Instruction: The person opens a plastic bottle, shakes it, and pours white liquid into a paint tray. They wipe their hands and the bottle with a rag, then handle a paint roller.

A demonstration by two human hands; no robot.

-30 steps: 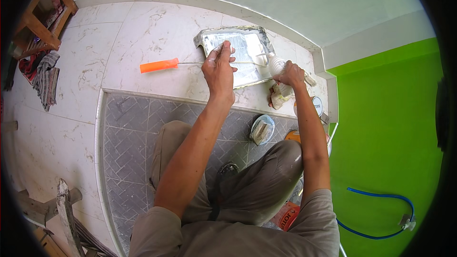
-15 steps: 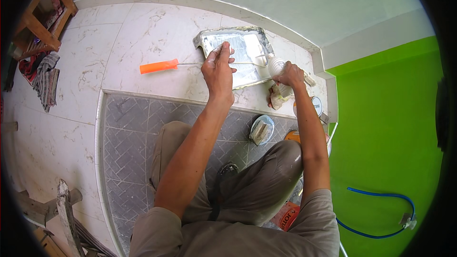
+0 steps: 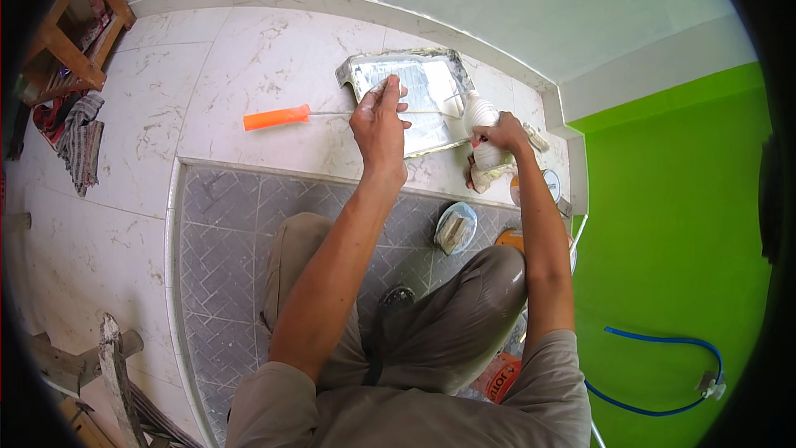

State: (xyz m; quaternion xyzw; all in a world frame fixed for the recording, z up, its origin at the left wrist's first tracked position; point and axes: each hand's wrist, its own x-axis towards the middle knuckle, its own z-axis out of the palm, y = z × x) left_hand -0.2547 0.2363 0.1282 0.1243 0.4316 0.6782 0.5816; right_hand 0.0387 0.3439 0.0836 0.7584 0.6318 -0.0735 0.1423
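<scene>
A paint roller with an orange handle (image 3: 276, 117) and a thin metal rod lies across in front of me. My left hand (image 3: 381, 129) is closed around the rod, its index finger pointing up. White and ridged, the roller head (image 3: 483, 108) is at the rod's right end, gripped by my right hand (image 3: 503, 134). Beneath my hands is a paint tray (image 3: 348, 72) smeared with white paint, its edges stained. Just below the roller head, a crumpled off-white cloth-like item (image 3: 491, 176) sits on the ledge.
A blue-rimmed tub (image 3: 456, 228) with a scraper-like piece stands on grey patterned tiles. Cans (image 3: 550, 182) and a red bucket (image 3: 499, 377) are by my right side. A blue hose (image 3: 663, 338) hangs on the green wall. Striped cloth (image 3: 83, 141) and a wooden stool (image 3: 70, 50) are far left.
My right hand has shifted slightly on the roller head, and more of the white head shows below it. The orange handle has turned a little. My left hand stays almost in place.
</scene>
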